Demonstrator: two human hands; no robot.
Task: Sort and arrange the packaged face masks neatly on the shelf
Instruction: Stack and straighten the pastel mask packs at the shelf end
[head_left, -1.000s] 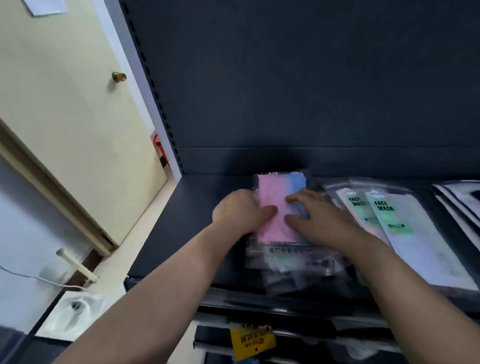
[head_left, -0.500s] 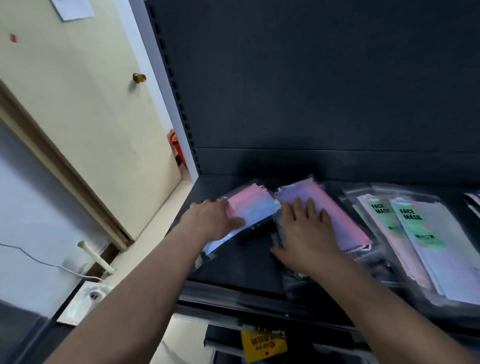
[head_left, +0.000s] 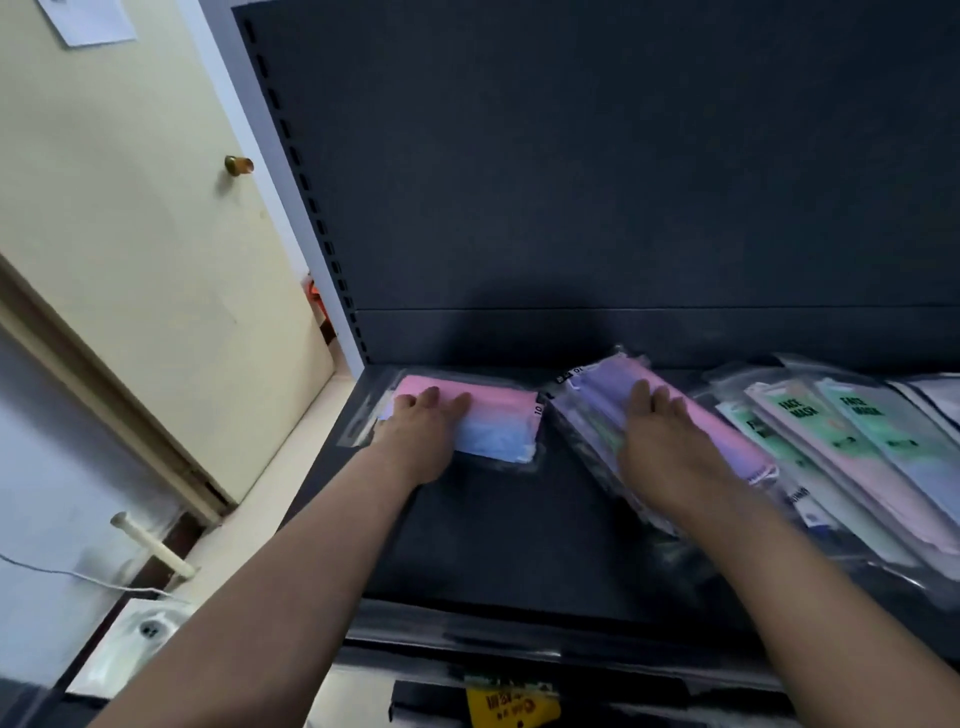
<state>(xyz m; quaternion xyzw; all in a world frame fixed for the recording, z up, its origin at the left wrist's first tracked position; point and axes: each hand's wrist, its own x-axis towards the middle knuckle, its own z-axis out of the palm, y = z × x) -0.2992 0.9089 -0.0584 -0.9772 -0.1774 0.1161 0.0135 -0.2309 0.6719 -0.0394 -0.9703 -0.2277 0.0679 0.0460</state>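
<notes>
**A:** Grip check: is either one closed round a pack?

**B:** No. The left-hand grip (head_left: 423, 431) is released, with its fingers straight and flat on the pink-and-blue pack (head_left: 498, 423), pressing rather than clutching. The right-hand grip (head_left: 660, 441) is the same, laid open-palmed on the purple-and-pink pack (head_left: 605, 387).

**A:** Why flat?

**B:** My guess is that slick plastic sleeves slide under a palm more easily than they lift. The pressure also keeps them from skating about on the shelf (head_left: 509, 535).

**A:** Where do the packs lie?

**B:** The pink-and-blue one is in the far left corner, roughly square to the back panel (head_left: 571, 182). The purple-and-pink one is just to its right, with their corners nearly meeting. It lies skewed on top of other clear sleeves that I can't make out. Further right, the green-labelled packs (head_left: 872, 421) marked FACE MASK fan over one another.

**A:** How far along is it?

**B:** Partway, I'd judge. One colour is set apart on the left, but the heap on the right is slanted and overlapping. The next move probably calls for turning the purple-and-pink pack square beside its neighbour. The risk is that the loose sleeves beneath it slip toward the near edge.

**A:** What's around the shelf?

**B:** A cream door (head_left: 130, 234) with a brass knob (head_left: 239, 165) stands to the left. A yellow tag (head_left: 511, 704) hangs below the near lip.
</notes>
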